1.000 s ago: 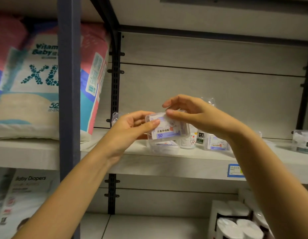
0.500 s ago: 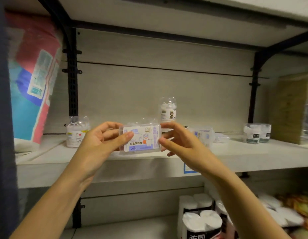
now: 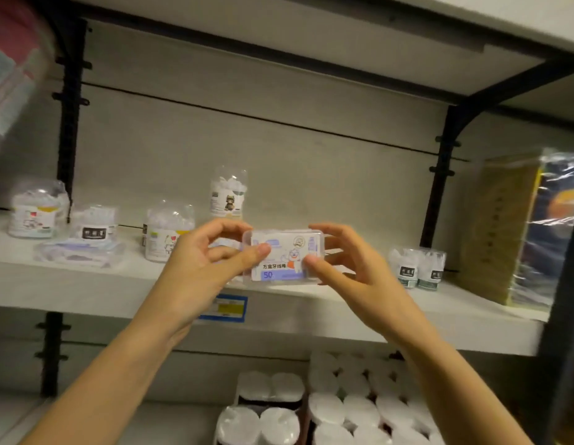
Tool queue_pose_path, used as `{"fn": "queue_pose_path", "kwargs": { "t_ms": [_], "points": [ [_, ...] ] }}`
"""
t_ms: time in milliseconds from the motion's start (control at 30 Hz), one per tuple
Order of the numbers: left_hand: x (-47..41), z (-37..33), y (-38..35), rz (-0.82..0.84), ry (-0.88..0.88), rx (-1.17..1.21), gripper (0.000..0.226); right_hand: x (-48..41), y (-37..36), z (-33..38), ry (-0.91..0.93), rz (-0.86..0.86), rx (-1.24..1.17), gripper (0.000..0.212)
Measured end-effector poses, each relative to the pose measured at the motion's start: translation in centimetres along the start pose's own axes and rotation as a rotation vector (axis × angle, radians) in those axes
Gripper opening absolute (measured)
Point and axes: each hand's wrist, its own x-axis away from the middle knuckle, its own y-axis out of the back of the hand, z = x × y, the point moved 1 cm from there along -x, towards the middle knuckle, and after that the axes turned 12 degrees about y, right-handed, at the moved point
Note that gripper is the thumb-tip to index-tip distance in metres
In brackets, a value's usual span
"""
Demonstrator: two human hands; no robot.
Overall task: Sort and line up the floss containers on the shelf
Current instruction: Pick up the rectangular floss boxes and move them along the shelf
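We hold the clear floss box [image 3: 284, 252] up over the front edge of the shelf [image 3: 86, 284], near its middle, with the label facing us. Our left hand [image 3: 202, 268] pinches the box's left end between thumb and curled fingers, and our right hand [image 3: 350, 271] pinches the right end likewise. A tall jar [image 3: 228, 194] stands at the back edge behind the box. A round tub [image 3: 165, 232] and a flat pack [image 3: 80, 248] sit toward the left end. Twin small tubs [image 3: 417, 268] stand near the right end.
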Motion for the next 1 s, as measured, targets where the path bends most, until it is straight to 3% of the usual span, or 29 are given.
{"fn": "queue_pose_path", "kwargs": {
  "t_ms": [200,400,700,1000],
  "points": [
    [-2.5,0.2,-7.4,-0.042,-0.142,-0.249,0.019,1.2,6.7,-3.6,-0.094,-0.034,0.018,0.031],
    [-5.6,1.8,-11.4,-0.006,-0.17,-0.575,0.025,1.1,9.9,-7.5,-0.222,0.04,0.07,0.031],
    [-6.3,4.1,-11.9,0.122,-0.094,-0.765,0.025,1.9,10.0,-11.2,-0.248,0.119,0.111,0.018],
    [-5.2,2.7,-10.4,0.15,-0.135,-0.957,0.023,1.7,9.4,-11.0,-0.163,0.203,0.132,0.023]
  ]
}}
